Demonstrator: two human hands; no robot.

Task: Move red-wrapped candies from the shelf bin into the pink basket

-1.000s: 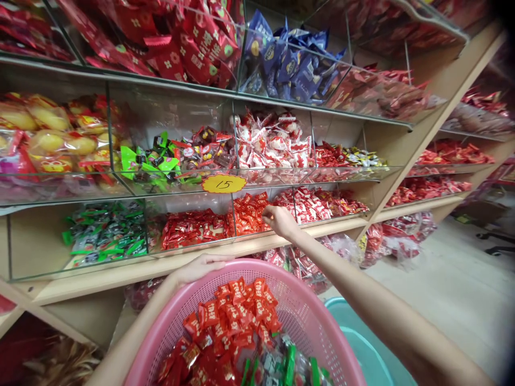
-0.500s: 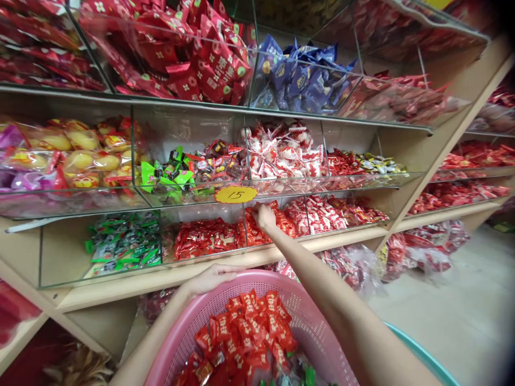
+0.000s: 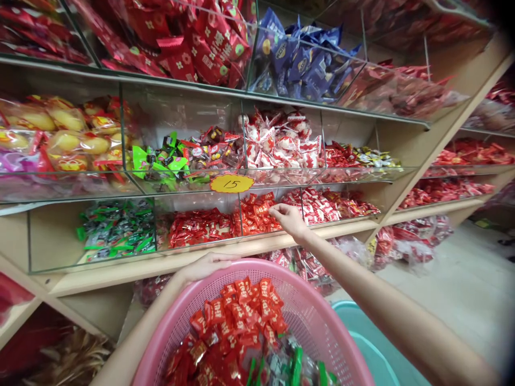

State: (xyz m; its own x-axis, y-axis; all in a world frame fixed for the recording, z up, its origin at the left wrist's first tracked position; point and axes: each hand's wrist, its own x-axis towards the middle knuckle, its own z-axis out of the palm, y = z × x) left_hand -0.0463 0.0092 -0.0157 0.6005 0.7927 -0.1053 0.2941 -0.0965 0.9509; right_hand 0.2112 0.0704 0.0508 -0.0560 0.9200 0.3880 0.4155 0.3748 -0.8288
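Observation:
A pink perforated plastic basket (image 3: 317,305) is in front of me. Red wrapped candies (image 3: 241,316) are heaped inside it, with green-and-clear wrapped candies (image 3: 281,362) at its lower right. My left hand (image 3: 205,266) holds the far-left rim, fingers stretched along it by the shelf edge. My right hand (image 3: 292,220) is in front of the lowest shelf, at a compartment of orange-red wrapped candies (image 3: 255,214). Its thumb and fingers are pinched together; whatever they may hold is too small to make out.
Clear-fronted shelves hold candies by kind: green ones (image 3: 116,230), dark red ones (image 3: 201,228), red-and-white ones (image 3: 322,206). A yellow price tag (image 3: 232,183) reads 15. A teal tub (image 3: 370,332) stands right of the basket. Bagged goods (image 3: 402,249) lie under the shelf.
My right hand has drawn back from the orange-red candies and shifted right. The view has moved, with more of the teal tub and green candies showing. My left hand stays at the rim.

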